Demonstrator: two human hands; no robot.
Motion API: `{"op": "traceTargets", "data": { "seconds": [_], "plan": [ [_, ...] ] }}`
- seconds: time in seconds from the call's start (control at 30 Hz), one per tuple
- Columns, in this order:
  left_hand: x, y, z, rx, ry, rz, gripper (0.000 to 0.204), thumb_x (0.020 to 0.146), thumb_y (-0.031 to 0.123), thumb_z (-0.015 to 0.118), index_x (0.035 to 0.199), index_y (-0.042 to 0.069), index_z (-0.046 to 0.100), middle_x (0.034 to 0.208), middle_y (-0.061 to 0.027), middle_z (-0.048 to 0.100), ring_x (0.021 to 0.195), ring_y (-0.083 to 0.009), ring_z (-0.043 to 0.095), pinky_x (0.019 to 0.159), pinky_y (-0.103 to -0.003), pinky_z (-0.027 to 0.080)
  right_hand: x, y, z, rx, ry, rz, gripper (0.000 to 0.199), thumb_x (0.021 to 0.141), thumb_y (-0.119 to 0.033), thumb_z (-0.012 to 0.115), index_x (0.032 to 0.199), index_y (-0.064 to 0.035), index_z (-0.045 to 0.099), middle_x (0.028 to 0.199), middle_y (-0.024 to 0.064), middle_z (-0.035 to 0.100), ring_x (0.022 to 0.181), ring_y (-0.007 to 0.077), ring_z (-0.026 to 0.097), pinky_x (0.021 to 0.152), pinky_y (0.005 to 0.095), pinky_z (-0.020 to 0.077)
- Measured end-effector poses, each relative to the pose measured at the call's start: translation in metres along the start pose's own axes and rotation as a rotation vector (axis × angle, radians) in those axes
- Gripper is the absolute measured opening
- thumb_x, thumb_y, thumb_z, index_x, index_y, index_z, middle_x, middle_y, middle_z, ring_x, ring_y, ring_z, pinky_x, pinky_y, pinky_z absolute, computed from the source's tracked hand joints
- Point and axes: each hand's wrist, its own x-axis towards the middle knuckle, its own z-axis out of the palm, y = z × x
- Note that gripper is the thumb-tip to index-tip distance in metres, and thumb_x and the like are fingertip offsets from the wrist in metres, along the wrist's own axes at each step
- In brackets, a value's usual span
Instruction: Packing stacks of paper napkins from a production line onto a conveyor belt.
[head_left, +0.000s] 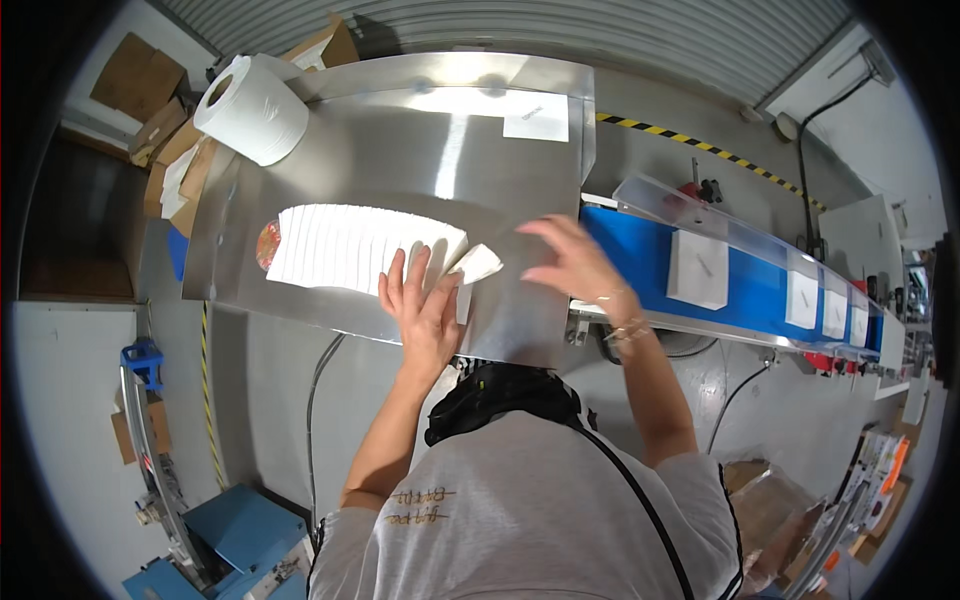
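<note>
A long row of white flat packets [350,247] lies fanned on the steel table [370,160], each leaning over another. My left hand [422,310] rests on the right end of this row, its fingers stretched out over the packets. One packet [478,264] at that end sticks out to the right, tilted away from the others. Farther right, my right hand [575,262] hovers over the table's right edge, beside the conveyor. Its thumb and fingers are apart, with nothing between them. A round red patterned object [268,246] sits against the row's left end.
A blue conveyor belt [650,250] runs off to the right, carrying several white packets [698,270] behind a clear side guard [740,222]. A big white roll [250,110] stands at the table's back left. Another white sheet [536,116] lies at the back right. Cardboard boxes [190,180] are at left.
</note>
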Motion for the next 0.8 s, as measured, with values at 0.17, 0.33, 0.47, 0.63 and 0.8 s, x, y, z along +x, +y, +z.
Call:
{"op": "traceTargets", "data": {
  "seconds": [0.17, 0.33, 0.47, 0.63, 0.8],
  "plan": [
    [0.014, 0.007, -0.009, -0.032, -0.025, -0.033, 0.04, 0.086, 0.033, 0.065, 0.118, 0.009, 0.063, 0.146, -0.0174, 0.033, 0.138, -0.0409, 0.021, 0.108, -0.057, 0.017, 0.026, 0.032, 0.041, 0.018, -0.053, -0.28, 0.055, 0.081, -0.019, 0.073, 0.129, -0.009, 0.05, 0.128, 0.0097, 0.051, 0.11, 0.0191, 0.052, 0.09, 0.0295, 0.0456],
    [0.011, -0.012, -0.007, -0.015, -0.017, -0.074, 0.034, 0.083, 0.011, 0.067, 0.116, 0.006, 0.063, 0.137, -0.0162, 0.044, 0.131, -0.0393, 0.034, 0.107, -0.054, 0.024, -0.026, 0.092, -0.007, 0.093, 0.326, 0.455, 0.046, 0.087, -0.037, 0.068, 0.106, 0.0046, 0.059, 0.096, 0.0107, 0.066, 0.09, 0.0151, 0.061, 0.078, 0.0308, 0.0485],
    [0.01, -0.012, -0.004, 0.021, 0.035, -0.026, 0.031, 0.081, 0.004, 0.067, 0.111, 0.006, 0.065, 0.132, -0.0147, 0.05, 0.128, -0.0378, 0.04, 0.106, -0.054, 0.026, -0.06, 0.122, -0.062, -0.135, 0.676, 0.678, 0.05, 0.081, -0.043, 0.07, 0.103, 0.0009, 0.062, 0.093, 0.017, 0.067, 0.086, 0.0251, 0.063, 0.076, 0.0353, 0.0485],
    [0.007, -0.017, 0.0, -0.011, 0.085, -0.003, 0.027, 0.078, 0.003, 0.068, 0.104, 0.01, 0.068, 0.135, -0.0128, 0.048, 0.131, -0.0377, 0.035, 0.107, -0.056, 0.019, -0.044, 0.08, -0.046, -0.865, 0.769, 0.45, 0.057, 0.07, -0.034, 0.078, 0.114, -0.0051, 0.057, 0.115, 0.0142, 0.058, 0.108, 0.0324, 0.053, 0.09, 0.0401, 0.0436],
    [0.012, -0.014, -0.008, 0.008, -0.01, 0.043, 0.026, 0.079, 0.008, 0.069, 0.104, 0.011, 0.068, 0.141, -0.0139, 0.044, 0.135, -0.0378, 0.03, 0.109, -0.055, 0.015, 0.024, -0.002, 0.031, 0.035, 0.022, -0.135, 0.044, 0.072, -0.019, 0.078, 0.113, -0.0146, 0.061, 0.127, 0.0105, 0.05, 0.118, 0.0313, 0.048, 0.095, 0.0362, 0.0431]
  ]
}}
